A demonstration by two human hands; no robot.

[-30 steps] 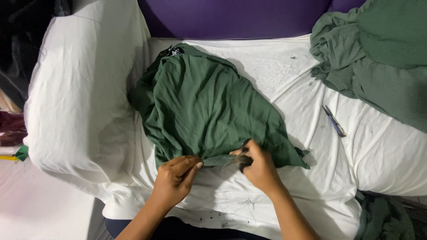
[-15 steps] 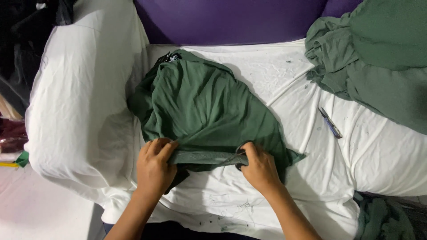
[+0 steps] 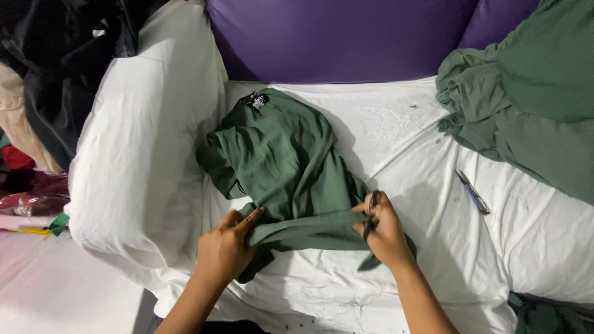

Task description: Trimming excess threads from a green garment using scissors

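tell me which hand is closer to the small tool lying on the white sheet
Right. The right hand grips the green shirt's hem just left of the small tool. The left hand holds the hem further left, across the shirt from it.

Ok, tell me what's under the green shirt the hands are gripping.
The green shirt lies on a white sheet, which shows all around it. Both hands, left and right, grip its near hem. Anything directly beneath the fabric is covered.

The light is bright and soft, coming from above. The white sheet [image 3: 396, 142] almost glares. Soft shadows lie just right of the hands. The far left corner is dark. Nothing looks blurry.
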